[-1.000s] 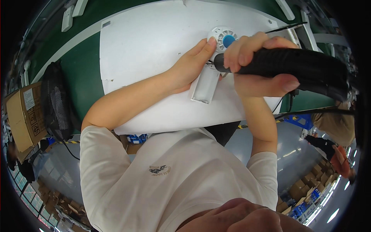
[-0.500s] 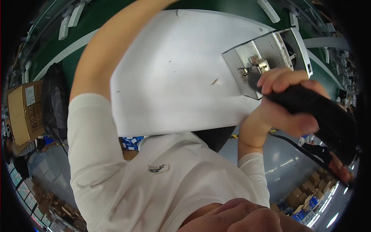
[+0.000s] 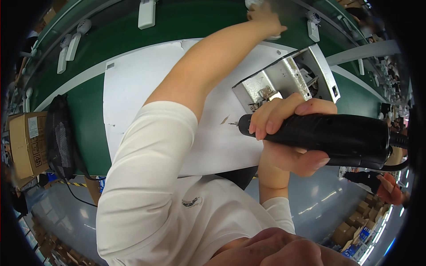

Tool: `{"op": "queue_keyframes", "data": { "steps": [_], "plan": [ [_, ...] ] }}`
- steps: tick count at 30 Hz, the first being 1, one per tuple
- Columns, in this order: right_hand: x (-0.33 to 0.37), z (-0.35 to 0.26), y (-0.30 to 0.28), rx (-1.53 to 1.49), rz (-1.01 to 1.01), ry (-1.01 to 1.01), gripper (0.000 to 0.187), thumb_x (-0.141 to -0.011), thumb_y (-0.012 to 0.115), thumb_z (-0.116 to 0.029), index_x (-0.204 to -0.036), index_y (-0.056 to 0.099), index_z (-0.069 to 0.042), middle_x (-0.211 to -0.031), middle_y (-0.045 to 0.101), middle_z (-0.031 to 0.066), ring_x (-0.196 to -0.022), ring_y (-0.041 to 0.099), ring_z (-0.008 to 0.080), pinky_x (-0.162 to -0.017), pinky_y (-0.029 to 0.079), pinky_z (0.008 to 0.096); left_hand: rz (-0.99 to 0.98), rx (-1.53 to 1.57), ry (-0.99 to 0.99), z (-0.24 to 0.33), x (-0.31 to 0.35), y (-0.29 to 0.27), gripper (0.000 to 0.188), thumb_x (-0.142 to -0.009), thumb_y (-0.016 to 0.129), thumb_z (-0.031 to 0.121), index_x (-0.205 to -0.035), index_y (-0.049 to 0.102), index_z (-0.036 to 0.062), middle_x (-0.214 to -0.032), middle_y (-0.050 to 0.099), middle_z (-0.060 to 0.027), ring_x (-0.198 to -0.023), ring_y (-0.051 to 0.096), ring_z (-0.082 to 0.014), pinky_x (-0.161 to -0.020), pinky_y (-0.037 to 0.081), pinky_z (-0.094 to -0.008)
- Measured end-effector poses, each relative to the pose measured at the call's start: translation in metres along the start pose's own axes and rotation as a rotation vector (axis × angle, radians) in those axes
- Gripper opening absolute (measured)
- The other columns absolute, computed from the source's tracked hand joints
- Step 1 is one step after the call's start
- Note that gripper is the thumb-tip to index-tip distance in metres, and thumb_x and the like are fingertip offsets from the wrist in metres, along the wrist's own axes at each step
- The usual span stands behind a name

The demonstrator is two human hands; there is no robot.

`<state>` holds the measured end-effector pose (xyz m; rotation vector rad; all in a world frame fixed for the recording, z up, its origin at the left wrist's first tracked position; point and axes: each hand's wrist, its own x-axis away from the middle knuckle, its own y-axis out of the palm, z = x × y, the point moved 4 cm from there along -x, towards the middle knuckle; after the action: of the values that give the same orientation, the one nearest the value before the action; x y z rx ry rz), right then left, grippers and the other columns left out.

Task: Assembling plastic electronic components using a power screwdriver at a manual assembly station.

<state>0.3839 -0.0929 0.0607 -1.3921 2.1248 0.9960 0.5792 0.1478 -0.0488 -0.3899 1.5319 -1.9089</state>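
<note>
- The right grip is closed around a black power screwdriver, fingers wrapped over the top and the thumb along its underside.
- The screwdriver is a thick, smooth, rounded cylinder, lying almost level above the white sheet; its thin metal bit points left and grips nothing visible.
- A ribbed black cable leaves its rear end.
- The left grip reaches to the far side of the counter, beside a white object cut off by the upper edge; blur hides whether its fingers hold this or are released.
- Just beyond the screwdriver stands an angular, open box of scuffed silvery metal.
- The sheet looks smooth and matt, with small marks, over the green surface.
- Glossy white plastic devices lie along the far side.
- At left sit a black mesh bag and a brown cardboard box.
</note>
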Motion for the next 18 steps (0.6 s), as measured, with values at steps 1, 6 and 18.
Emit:
{"op": "queue_keyframes", "data": {
  "steps": [1, 6, 18],
  "plan": [
    [0.0, 0.0, 0.001, -0.005, -0.023, -0.006, 0.062, -0.088, 0.046, -0.062, -0.107, 0.047, -0.004, -0.065, 0.049, 0.0092, -0.044, 0.046, 0.0177, -0.04, 0.043, 0.0297, -0.095, 0.004, -0.128, -0.017, -0.007, -0.001, 0.042, -0.089, 0.052, 0.033, -0.122, 0.053, 0.0082, -0.132, 0.043, -0.0211, -0.09, 0.058, -0.0377, -0.068, 0.05, -0.0476],
    [-0.003, -0.005, 0.0, 0.015, -0.031, 0.004, 0.058, -0.089, 0.046, -0.058, -0.108, 0.047, -0.004, -0.07, 0.051, 0.0106, -0.048, 0.049, 0.0193, -0.042, 0.044, 0.0311, 0.153, 0.472, -0.181, -0.101, 0.076, -0.069, 0.054, -0.085, 0.054, 0.006, -0.136, 0.036, 0.0005, -0.136, 0.036, -0.0274, -0.09, 0.06, -0.0408, -0.082, 0.052, -0.0452],
    [0.008, -0.003, 0.009, -0.049, -0.043, -0.106, 0.069, -0.087, 0.042, -0.068, -0.121, 0.052, -0.01, -0.075, 0.052, 0.0061, -0.052, 0.049, 0.0169, -0.046, 0.043, 0.0322, -0.407, 1.914, -0.419, -0.087, 0.344, -0.069, 0.055, -0.1, 0.048, 0.04, -0.14, 0.023, 0.0109, -0.109, 0.058, -0.0106, -0.087, 0.061, -0.0148, -0.069, 0.057, -0.0306]
  ]
}}
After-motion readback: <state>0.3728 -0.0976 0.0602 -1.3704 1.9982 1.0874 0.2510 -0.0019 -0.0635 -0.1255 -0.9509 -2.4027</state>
